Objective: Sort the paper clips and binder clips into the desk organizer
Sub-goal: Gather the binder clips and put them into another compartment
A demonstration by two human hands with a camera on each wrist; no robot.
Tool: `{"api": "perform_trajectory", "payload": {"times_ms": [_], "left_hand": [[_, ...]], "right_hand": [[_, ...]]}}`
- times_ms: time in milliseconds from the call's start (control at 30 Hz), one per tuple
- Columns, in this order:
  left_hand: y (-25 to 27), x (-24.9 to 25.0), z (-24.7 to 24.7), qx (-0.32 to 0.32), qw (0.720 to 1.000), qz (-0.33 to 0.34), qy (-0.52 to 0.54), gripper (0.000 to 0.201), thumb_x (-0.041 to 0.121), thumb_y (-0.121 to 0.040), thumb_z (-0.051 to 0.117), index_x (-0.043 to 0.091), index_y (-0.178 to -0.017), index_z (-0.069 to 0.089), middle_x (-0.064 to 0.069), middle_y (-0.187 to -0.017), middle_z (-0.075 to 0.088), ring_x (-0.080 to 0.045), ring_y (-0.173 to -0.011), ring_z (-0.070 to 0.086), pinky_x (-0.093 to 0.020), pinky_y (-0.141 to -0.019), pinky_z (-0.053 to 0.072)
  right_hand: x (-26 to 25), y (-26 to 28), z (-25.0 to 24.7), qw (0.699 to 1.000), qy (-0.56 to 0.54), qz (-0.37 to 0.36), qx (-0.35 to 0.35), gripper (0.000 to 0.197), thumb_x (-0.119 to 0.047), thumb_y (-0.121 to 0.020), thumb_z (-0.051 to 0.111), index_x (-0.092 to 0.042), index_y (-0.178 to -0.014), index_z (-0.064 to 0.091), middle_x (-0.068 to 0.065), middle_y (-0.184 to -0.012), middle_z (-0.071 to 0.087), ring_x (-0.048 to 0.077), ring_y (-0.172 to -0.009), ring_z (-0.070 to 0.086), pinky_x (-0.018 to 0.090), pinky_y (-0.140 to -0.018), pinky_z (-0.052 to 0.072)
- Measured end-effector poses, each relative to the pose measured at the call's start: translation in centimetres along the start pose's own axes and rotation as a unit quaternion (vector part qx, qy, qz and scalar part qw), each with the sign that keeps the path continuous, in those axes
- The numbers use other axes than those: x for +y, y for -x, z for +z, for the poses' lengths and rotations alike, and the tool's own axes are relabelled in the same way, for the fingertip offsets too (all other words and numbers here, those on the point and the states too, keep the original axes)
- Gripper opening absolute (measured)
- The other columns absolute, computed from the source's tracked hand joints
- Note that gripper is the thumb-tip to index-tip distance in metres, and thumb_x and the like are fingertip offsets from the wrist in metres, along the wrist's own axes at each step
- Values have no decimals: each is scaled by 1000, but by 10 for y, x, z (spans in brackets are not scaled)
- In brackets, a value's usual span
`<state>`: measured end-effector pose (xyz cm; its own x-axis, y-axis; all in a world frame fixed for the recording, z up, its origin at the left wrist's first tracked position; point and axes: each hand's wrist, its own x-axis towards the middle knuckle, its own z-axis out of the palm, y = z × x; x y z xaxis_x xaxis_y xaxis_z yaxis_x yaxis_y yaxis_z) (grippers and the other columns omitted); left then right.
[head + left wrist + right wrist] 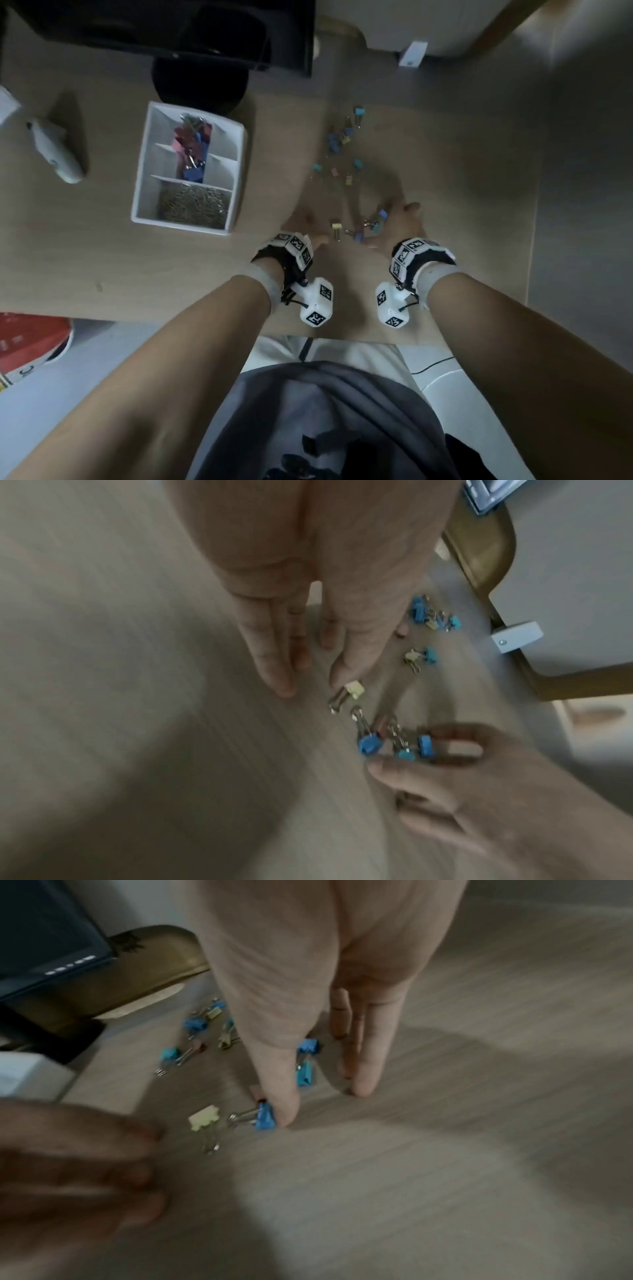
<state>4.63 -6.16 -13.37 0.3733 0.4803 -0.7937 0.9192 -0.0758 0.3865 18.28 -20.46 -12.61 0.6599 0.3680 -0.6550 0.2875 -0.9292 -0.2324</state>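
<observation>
Both hands are being held low over the wooden desk (445,192), palms facing each other, with a small cluster of binder clips lying between them. The left hand (308,601) is being kept flat and relaxed, fingers straight and together, nothing being gripped; a yellow binder clip (352,689) is lying just at the tip of its thumb. The right hand (308,1001) is likewise being held with straight fingers pointing down at the desk, its thumb tip touching a blue binder clip (265,1118), while two more blue clips (304,1061) are lying between thumb and fingers. No clip is being pinched by either hand. Further from the person, a loose scatter of coloured binder clips (342,144) is lying on the desk. To the left, well apart from the hands, the white desk organizer (144,192) is standing; its nearest compartment is being filled by paper clips (191,205) and a middle one by larger binder clips (191,150)
</observation>
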Motion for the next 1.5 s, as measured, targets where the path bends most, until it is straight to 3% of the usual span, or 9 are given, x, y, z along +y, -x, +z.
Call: {"api": "perform_trajectory", "payload": {"times_ms": [167, 300, 433, 600, 800, 900, 1067, 1267, 1500], "left_hand": [[11, 26, 26, 22, 1000, 5, 20, 24, 22, -78, 74, 3, -92, 69, -21, -98, 70, -36, -94, 66, -32, -66, 46], [5, 28, 23, 54, 985, -22, 163, 39, 5, -83, 69, 6, -121, 62, -10, -110, 68, -24, -101, 65, -5, -67, 45], [3, 38, 5, 73, 925, -61, 368, 52, -4, -83, 67, 3, -130, 47, -15, -90, 63, -28, -69, 60, -40, -69, 55], [-21, 46, -13, 116, 964, -38, 237, 67, 26, -74, 71, 31, -134, 42, -12, -121, 54, -34, -98, 64, -49, -84, 57], [-51, 66, -30, 93, 989, 5, 117, 66, 17, -84, 66, 30, -144, 40, -7, -127, 30, -28, -94, 54, -20, -93, 41], [-65, 70, -34, 82, 995, 0, 55, 64, 36, -86, 67, 15, -141, 43, -14, -135, 33, -30, -112, 48, -24, -97, 37], [-72, 66, -38, 70, 997, 3, 20, 73, 36, -86, 66, 13, -147, 33, -17, -132, 40, -29, -121, 42, -27, -100, 31], [-49, 59, -29, 82, 995, 26, 53, 27, 23, -97, 47, 9, -119, 56, -12, -121, 59, -30, -119, 50, -30, -99, 29], [-15, 22, 7, 91, 996, 22, -12, 64, 34, -74, 64, 26, -136, 50, -12, -124, 49, -29, -105, 55, -33, -92, 48]], "right_hand": [[-13, -10, 15, 996, -25, -86, 12, 59, -24, -78, 77, -20, -131, 52, 14, -122, 55, 35, -105, 58, 32, -80, 45], [-17, -13, 13, 984, -142, -103, -20, 42, -18, -74, 80, -18, -114, 66, 7, -107, 71, 25, -100, 66, 27, -87, 50], [-26, -32, -16, 983, -125, -133, -23, 35, -21, -81, 72, -14, -114, 64, 4, -102, 70, 23, -95, 65, 33, -88, 52], [-52, -78, -59, 984, 14, -177, 28, 57, -30, -89, 64, -20, -141, 44, 12, -146, 39, 35, -131, 40, 45, -103, 43], [-88, -130, -68, 966, 78, -245, 36, 68, -35, -99, 48, -7, -154, 21, 13, -164, 12, 33, -151, 9, 42, -122, 16], [-101, -139, -60, 957, 98, -274, 4, 67, -31, -102, 43, -5, -157, 14, 13, -165, 5, 32, -153, -2, 39, -125, 3], [-100, -119, -33, 904, 129, -407, -12, 51, -8, -85, 63, 14, -130, 52, 34, -136, 50, 58, -129, 40, 63, -110, 33], [-70, -78, -18, 897, 164, -407, -59, 56, -24, -103, 44, -5, -153, 27, 10, -163, 19, 27, -152, 8, 39, -123, 15], [-31, -33, -28, 945, 145, -294, 9, 84, -56, -76, 72, -23, -143, 36, 7, -153, 33, 33, -137, 30, 48, -103, 40]]}}
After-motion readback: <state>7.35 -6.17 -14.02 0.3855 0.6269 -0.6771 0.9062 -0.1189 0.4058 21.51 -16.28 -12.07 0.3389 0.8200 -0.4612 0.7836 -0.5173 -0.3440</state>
